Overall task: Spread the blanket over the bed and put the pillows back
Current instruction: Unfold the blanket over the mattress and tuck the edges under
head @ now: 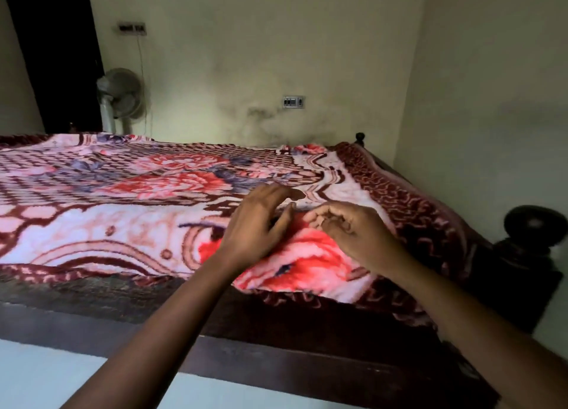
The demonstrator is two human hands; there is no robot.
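Near the bed's (276, 325) near right corner, the left hand (258, 224) rested open on the floral blanket (123, 224), probably to smooth it; the right hand's (356, 233) curled fingers (330, 215) showed no clear grip.

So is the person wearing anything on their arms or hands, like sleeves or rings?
No. The left hand and right hand are bare, with no gloves, rings or watch that I can see, and no sleeves show anywhere in the picture.

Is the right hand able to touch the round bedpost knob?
Probably yes: the right hand is over the blanket near that corner, with nothing between it and the knob.
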